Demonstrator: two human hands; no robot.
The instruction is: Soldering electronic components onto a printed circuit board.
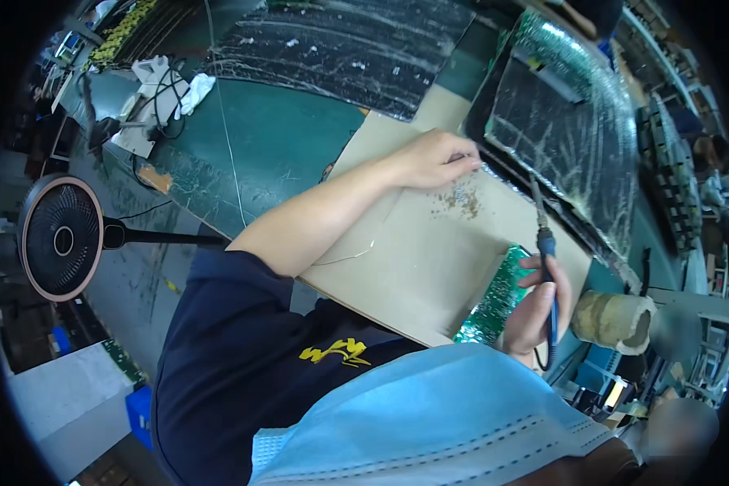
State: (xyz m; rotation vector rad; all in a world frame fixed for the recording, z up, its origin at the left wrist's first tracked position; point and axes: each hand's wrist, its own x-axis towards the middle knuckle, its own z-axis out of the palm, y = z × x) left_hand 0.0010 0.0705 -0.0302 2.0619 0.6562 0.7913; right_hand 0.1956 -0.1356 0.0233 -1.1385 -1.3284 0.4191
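Note:
My right hand (535, 312) grips a soldering iron (547, 247) by its blue handle, the metal tip pointing up and away from me. Beside that hand a green circuit board (492, 301) dotted with solder joints lies on the tan board that covers the bench (413, 251). My left hand (439, 159) rests farther off, its fingers curled and thumb and forefinger drawn together; whatever is between them is too small to make out. Just below its fingertips a scatter of tiny brownish and silvery parts (463, 201) is spread over the tan board.
A black tray (559, 134) with green boards at its far end stands at the right. Another dark sheet (332, 49) lies at the back. A thin wire (232, 150) hangs on the left, near a black fan (63, 239). A beige cylinder (599, 317) stands right of my right hand.

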